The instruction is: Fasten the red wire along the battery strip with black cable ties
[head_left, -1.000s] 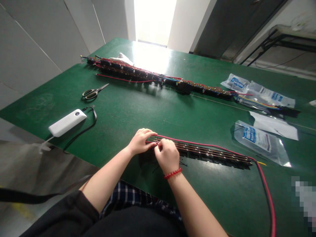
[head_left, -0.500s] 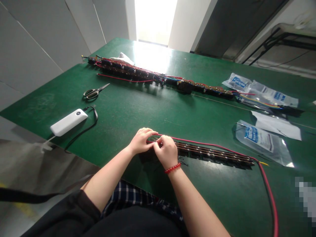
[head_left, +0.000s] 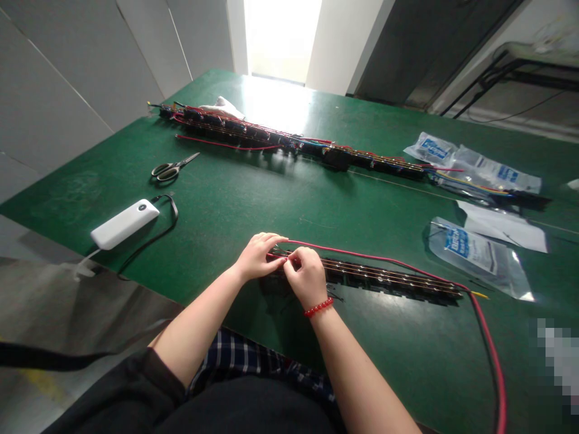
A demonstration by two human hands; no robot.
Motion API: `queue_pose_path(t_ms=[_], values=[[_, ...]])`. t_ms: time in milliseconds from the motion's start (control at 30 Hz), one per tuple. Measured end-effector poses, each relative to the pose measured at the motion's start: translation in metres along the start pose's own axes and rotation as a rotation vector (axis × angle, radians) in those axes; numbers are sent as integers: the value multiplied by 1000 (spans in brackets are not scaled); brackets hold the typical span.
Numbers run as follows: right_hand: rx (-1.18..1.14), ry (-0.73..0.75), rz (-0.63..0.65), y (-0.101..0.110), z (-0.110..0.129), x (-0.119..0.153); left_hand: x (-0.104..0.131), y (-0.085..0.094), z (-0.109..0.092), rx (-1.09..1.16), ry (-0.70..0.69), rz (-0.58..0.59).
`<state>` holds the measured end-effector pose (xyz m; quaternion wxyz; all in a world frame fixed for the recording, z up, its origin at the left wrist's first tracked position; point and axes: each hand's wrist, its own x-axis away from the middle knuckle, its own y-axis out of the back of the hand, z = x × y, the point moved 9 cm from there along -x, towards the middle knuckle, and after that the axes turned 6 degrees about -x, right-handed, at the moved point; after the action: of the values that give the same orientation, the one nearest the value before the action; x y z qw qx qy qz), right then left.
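Note:
A long black strip (head_left: 389,282) with copper-coloured wires and shiny spots along its top lies in front of me. A red cable (head_left: 344,248) runs along its far side, then bends toward me at the right. My left hand (head_left: 256,258) grips the strip's left end, its thumb and fingers reaching across it beside the cable. Close by, my right hand (head_left: 307,274) pinches thumb and index finger together over the strip; what sits between them is too small to make out. Thin dark strands (head_left: 335,293) stick out under the strip near my right wrist.
On the green table (head_left: 217,199) lie scissors (head_left: 174,169), a white power bank (head_left: 124,224) with a black cord, and a longer wired bar (head_left: 253,134) across the far side. Plastic bags (head_left: 482,250) with blue labels and white paper (head_left: 502,226) are at right.
My left thumb and fingers have parted slightly, showing a bit of red between them. My right hand keeps its pinch at nearly the same spot. The whole view has shifted slightly.

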<state>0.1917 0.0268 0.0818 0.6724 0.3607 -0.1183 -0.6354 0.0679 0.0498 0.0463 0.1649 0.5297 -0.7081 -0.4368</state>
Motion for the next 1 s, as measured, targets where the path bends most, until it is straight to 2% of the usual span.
queue_pose_path(t_ms=[200,367,467,567,700,833,1000], values=[[-7,3,-11,1,0,1,1,9,3,3,50,-65],[-11,11,-38,1,0,4,7,29,24,-15,322,-219],[-12,32,-54,1,0,5,7,24,31,-9,423,-137],[-21,42,-70,1,-1,5,4,18,30,-58,442,-48],[-36,80,-114,4,0,8,1,13,30,-101,461,11],[-24,177,-173,6,6,12,0,12,33,-48,487,15],[-5,243,-177,3,8,14,5,6,43,120,557,-1]])
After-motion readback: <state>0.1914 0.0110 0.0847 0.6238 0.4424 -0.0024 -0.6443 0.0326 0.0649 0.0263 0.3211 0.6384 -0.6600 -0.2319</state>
